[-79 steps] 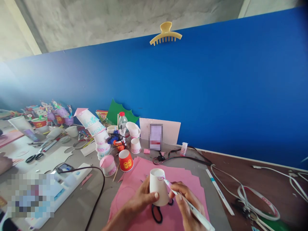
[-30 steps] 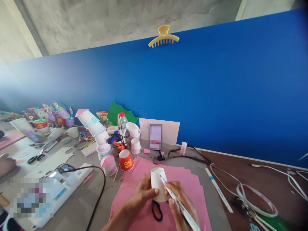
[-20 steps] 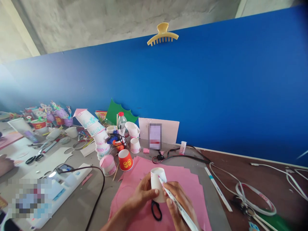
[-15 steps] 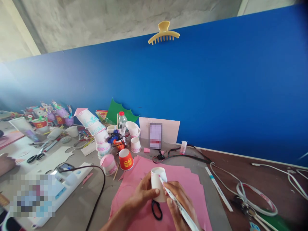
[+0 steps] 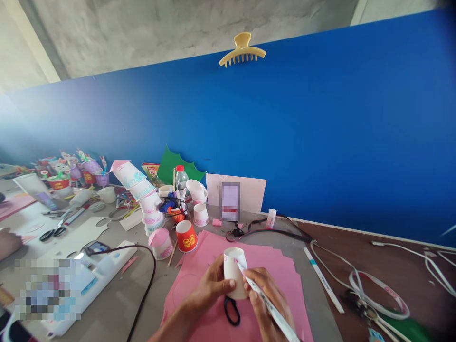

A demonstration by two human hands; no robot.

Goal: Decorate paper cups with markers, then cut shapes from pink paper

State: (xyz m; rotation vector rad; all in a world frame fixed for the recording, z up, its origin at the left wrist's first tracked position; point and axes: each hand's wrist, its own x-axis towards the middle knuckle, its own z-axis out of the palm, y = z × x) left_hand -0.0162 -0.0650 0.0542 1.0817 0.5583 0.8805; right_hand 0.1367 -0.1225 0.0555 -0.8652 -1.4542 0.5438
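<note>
A white paper cup (image 5: 233, 275) is gripped by my left hand (image 5: 213, 285), thumb along its near side. My right hand (image 5: 269, 301) holds a white marker pen (image 5: 267, 304) slantwise, its pink tip on the cup's wall close to the upper rim. A small pink mark shows near that rim. Both hands are above a stack of pink paper sheets (image 5: 192, 304). Below the cup, a black scissor handle (image 5: 232, 313) lies on the paper; the rest of it is hidden.
Decorated cups form a leaning stack (image 5: 142, 190) at left, near a red cup (image 5: 186, 236) and a pink-topped cup (image 5: 161, 244). A power strip (image 5: 96, 289) with a black cable lies left. Right are a capped marker (image 5: 324, 280) and cords (image 5: 381, 294). A person's hand (image 5: 9, 243) shows far left.
The pen tip has shifted very slightly up along the cup's wall, and my right hand has moved a little with it. My left hand and the cup stay in place.
</note>
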